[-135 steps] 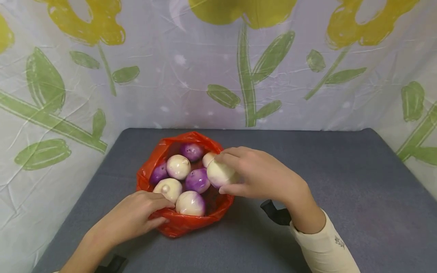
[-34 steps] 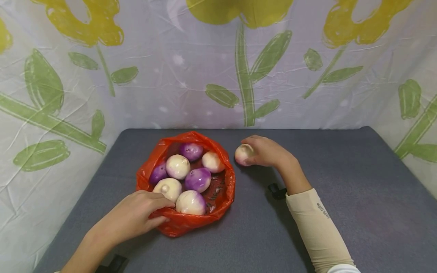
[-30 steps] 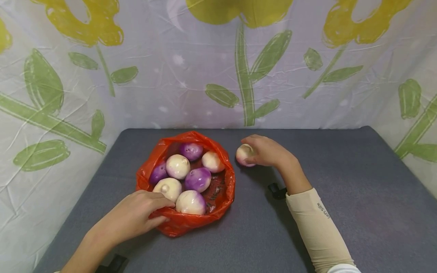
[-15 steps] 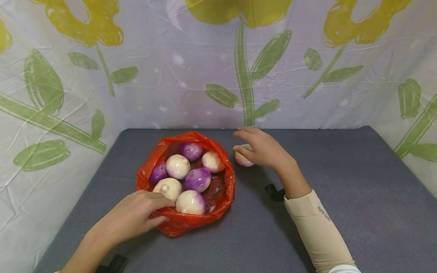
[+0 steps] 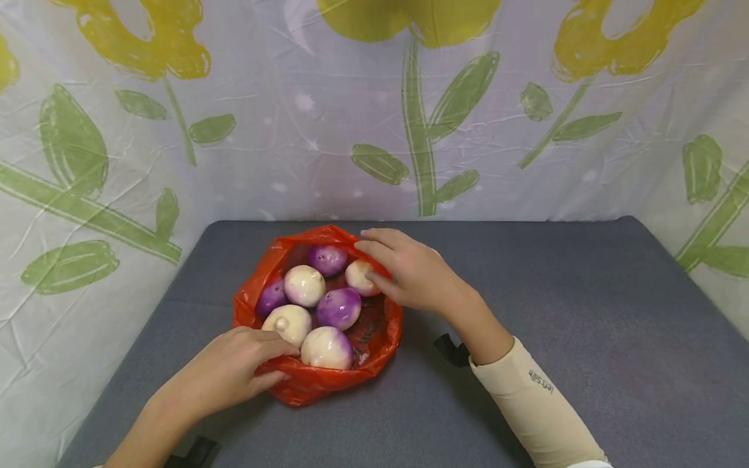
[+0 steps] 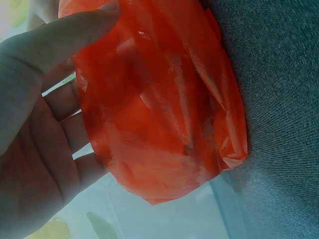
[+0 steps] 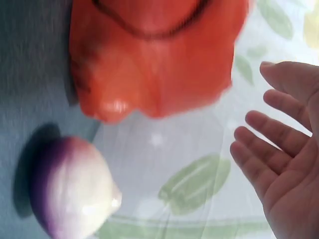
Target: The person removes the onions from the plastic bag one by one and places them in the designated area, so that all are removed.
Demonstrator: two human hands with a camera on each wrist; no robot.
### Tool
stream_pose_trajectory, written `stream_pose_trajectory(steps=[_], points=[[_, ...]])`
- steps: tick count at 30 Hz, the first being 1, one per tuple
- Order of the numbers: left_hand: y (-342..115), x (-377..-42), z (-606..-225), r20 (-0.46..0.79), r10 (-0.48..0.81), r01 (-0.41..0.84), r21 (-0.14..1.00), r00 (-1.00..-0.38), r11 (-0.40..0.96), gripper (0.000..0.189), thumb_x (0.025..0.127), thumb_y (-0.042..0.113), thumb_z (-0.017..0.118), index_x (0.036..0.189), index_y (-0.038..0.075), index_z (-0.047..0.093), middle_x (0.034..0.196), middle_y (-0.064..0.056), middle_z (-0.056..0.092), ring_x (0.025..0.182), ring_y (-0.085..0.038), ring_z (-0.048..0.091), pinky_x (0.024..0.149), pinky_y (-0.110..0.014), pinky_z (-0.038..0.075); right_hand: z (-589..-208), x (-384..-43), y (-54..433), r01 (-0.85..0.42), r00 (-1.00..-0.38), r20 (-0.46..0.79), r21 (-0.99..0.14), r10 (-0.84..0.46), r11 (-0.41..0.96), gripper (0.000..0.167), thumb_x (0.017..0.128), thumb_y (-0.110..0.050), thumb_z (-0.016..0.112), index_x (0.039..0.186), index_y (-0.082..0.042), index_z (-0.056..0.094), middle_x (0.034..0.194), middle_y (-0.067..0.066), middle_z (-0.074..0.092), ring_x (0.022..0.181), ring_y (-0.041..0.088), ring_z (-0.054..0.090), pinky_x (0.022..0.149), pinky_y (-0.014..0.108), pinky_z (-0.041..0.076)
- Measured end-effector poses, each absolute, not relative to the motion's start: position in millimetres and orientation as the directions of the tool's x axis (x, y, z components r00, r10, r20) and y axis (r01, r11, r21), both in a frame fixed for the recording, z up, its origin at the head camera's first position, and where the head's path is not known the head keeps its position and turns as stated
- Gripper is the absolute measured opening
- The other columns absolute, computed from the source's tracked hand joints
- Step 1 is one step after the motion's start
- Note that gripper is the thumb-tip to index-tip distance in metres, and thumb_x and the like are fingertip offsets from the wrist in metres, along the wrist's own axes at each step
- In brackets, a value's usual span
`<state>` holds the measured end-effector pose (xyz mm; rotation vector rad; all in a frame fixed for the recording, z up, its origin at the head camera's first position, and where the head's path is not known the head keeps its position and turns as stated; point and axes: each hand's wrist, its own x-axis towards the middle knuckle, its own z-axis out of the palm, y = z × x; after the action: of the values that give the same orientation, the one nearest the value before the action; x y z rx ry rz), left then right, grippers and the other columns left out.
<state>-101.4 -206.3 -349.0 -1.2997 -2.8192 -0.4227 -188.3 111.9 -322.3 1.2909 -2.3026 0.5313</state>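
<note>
The left hand (image 5: pixel 236 361) pinches the near rim of the red bag (image 5: pixel 316 386), toward the far left corner of the desk (image 5: pixel 585 325). The right hand (image 5: pixel 412 272), loosely spread and holding nothing, has moved from the loose turnip (image 7: pixel 75 186) to the bag's right rim. The head view nearly hides that turnip; the right wrist view shows it on the desk.

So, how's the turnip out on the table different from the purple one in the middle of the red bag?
The table turnip sits outside on the grey table; the middle turnip is inside the red bag.
The table turnip has its pale tip up; the middle turnip shows mostly purple on top.
Both are roundish, part purple, part pale.
</note>
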Motion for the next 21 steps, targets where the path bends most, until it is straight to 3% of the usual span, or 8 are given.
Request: stream_pose_trajectory(steps=[7,12,21], points=[[-206.0,-102.0,-348.0,0.103,0.743,0.741,0.244,-0.661,0.625,0.030,0.080,0.018,0.085,0.108,0.017,0.075,0.098,0.011,0.069,0.085,-0.006,0.064,0.077,-0.037,0.057,-328.8,-177.3,92.7,-0.907,-0.404,0.493,-0.109,-0.770,0.407,0.035,0.091,-0.011,0.070,0.124,0.000,0.063,0.132,0.018,0.060,0.126,0.029,0.054,0.106,0.036,0.042],[-206.2,-102.1,-348.9,0.111,0.746,0.746,0.245,-0.657,0.620,0.029,0.080,0.018,0.084,0.108,0.016,0.075,0.098,0.011,0.069,0.085,-0.006,0.064,0.077,-0.037,0.057,-335.0,-170.3,83.5,-0.908,-0.411,0.426,-0.114,-0.806,0.403,0.041,0.092,-0.012,0.070,0.130,-0.002,0.062,0.133,0.015,0.060,0.126,0.026,0.054,0.106,0.035,0.043],[-206.3,-101.5,-350.2,0.118,0.748,0.749,0.246,-0.653,0.615,0.028,0.080,0.017,0.084,0.107,0.017,0.075,0.098,0.012,0.069,0.086,-0.006,0.064,0.077,-0.037,0.057,-343.7,-162.2,73.1,-0.910,-0.414,0.282,-0.094,-0.865,0.405,0.041,0.090,-0.016,0.073,0.129,-0.006,0.065,0.133,0.011,0.061,0.127,0.022,0.054,0.105,0.034,0.043]])
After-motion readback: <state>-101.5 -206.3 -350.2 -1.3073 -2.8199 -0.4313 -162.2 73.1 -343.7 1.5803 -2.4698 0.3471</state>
